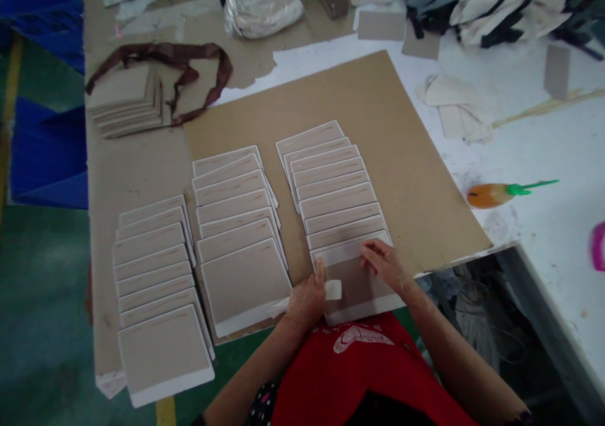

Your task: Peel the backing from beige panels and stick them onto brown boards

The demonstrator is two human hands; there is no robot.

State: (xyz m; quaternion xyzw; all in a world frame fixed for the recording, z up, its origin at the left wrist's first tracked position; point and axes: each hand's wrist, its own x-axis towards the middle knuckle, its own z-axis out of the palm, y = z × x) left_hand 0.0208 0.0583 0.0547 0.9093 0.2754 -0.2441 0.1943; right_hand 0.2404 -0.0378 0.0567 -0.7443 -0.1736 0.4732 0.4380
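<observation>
Grey-brown flat panels with white edges lie overlapped in three columns: a left column (163, 350), a middle column (246, 281) and a right column (338, 193). My left hand (307, 297) is at the left edge of the nearest panel (352, 281) in the right column, one finger stretched along it. A small white piece (333, 290) sticks out from under this hand, which appears closed on it. Over the same panel's upper right part is my right hand (385, 265), its fingertips pinched together. Whatever they grip is too small to make out.
Brown board (416, 180) lies under two columns. An orange bottle with a green nozzle (491, 195) lies to the right. Behind are a stack of boards (125, 101), a brown strap (208, 51), a plastic bag (262, 7) and fabric strips (515, 10). Blue bins (47, 155) stand left.
</observation>
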